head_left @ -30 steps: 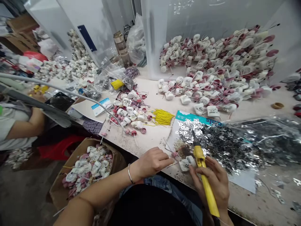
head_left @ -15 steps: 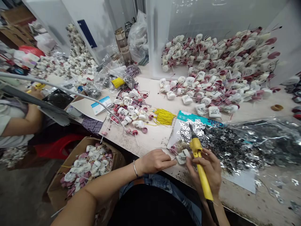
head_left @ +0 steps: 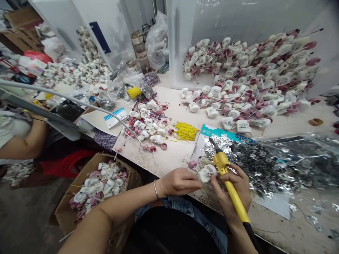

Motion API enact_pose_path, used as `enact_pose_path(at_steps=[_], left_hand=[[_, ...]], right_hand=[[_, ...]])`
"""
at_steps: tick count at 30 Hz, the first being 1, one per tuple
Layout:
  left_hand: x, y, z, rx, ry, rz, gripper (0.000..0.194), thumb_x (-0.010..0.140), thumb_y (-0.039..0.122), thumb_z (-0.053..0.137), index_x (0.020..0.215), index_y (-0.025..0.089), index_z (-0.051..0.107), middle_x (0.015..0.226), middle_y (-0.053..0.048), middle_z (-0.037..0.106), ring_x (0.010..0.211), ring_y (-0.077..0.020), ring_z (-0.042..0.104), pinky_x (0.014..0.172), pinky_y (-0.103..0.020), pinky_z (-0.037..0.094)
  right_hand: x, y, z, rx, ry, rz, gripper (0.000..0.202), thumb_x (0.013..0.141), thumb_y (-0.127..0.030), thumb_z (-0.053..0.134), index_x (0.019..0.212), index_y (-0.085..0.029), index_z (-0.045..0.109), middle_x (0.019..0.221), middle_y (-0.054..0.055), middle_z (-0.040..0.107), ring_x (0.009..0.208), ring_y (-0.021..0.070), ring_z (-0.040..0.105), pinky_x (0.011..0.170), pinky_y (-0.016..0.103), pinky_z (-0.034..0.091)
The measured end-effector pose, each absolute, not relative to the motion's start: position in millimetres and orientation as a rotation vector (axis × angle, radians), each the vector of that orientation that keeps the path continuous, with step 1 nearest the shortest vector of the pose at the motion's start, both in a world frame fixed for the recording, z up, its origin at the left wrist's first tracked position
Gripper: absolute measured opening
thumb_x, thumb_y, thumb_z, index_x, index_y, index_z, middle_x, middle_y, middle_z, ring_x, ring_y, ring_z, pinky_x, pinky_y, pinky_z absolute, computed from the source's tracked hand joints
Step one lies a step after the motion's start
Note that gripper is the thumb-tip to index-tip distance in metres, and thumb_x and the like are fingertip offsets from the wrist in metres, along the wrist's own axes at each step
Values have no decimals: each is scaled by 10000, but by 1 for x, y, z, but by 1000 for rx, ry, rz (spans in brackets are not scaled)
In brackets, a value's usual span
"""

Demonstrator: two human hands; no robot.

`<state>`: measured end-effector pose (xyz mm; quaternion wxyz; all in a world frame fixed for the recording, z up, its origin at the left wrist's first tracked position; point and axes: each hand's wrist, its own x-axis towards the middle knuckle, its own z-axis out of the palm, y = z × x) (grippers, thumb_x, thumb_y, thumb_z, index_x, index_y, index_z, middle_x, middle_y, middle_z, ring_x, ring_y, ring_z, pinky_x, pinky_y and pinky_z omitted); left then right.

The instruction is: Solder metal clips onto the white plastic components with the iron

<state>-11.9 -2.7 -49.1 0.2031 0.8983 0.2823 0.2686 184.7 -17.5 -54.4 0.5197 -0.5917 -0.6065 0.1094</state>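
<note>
Table [head_left: 172, 160]: near edge slants from left-far to right-near, with your lap just below it. Your left hand [head_left: 181, 181] is right over that edge. Bare strip runs left of the printed sheet [head_left: 222, 131], between your left hand and the yellow wires [head_left: 186, 131]; that's your clearest room. Right side is tight: loose metal pieces [head_left: 256, 165] cover most of the sheet, and a clear plastic bag [head_left: 312, 155] lies against them further right. Some bare table at right-near, beyond your right hand [head_left: 235, 192], dirty and with a few stray bits. Far side is taken up by a heap of white and pink parts [head_left: 246, 84]. Open cardboard box [head_left: 63, 208] sits below the edge, at left.

Yellow-handled tool [head_left: 234, 197]: your right hand is wrapped round it. Long axis runs right-near to left-far; dark tip points far and slightly left, over the left end of the metal pieces. Can't tell if it touches them. Cord leaves the near end.

White part [head_left: 207, 173]: between your hands, close to the near edge, just left of the tool. Its longer axis runs left-near to right-far. Pink cap [head_left: 192, 164] just off its left-far side. Right thumb is at its right side. Left fingers are bunched at its left-near side; can't tell whether they pinch it.
</note>
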Motion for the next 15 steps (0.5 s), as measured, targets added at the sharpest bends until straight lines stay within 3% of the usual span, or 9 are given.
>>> enact_pose_path(at_steps=[3, 6, 8, 11, 15], left_hand=[[-21, -2, -47, 2391, 953, 911, 264, 970, 220, 442, 1077, 140, 669, 866, -97, 685, 785, -135, 642, 719, -251, 530], [-30, 0, -43, 2569, 760, 764, 277, 951, 145, 444, 1132, 170, 652, 858, -77, 705, 722, -129, 637, 703, -274, 527], [-28, -1, -41, 2551, 679, 699, 232, 944, 176, 484, 1075, 169, 676, 849, -77, 706, 706, -125, 636, 692, -269, 527], [-11, -5, -40, 2192, 909, 868, 207, 916, 283, 567, 905, 136, 713, 864, -98, 697, 785, -141, 653, 744, -271, 540], [6, -4, -43, 1598, 1217, 929, 207, 853, 298, 652, 815, 104, 710, 740, -62, 704, 662, -133, 648, 656, -246, 540]], right_hand=[[185, -19, -60, -1486, -1293, 369, 223, 727, -307, 747, 739, -200, 553, 994, 62, 599, 1077, 238, 598, 772, 331, 530], [183, -21, -63, -1488, -1186, 507, 243, 728, -324, 743, 771, -192, 543, 1141, 98, 562, 1058, 227, 603, 698, 299, 528], [180, -20, -64, -1464, -1249, 494, 222, 744, -309, 726, 773, -196, 538, 1121, 91, 567, 1071, 225, 595, 763, 327, 527], [177, -16, -68, -1385, -1443, 342, 166, 766, -240, 697, 784, -203, 537, 1033, 71, 577, 1122, 231, 566, 870, 383, 508], [177, -14, -69, -1262, -1590, 260, 116, 773, -180, 660, 813, -206, 555, 1133, 77, 526, 1053, 192, 595, 841, 362, 544]])
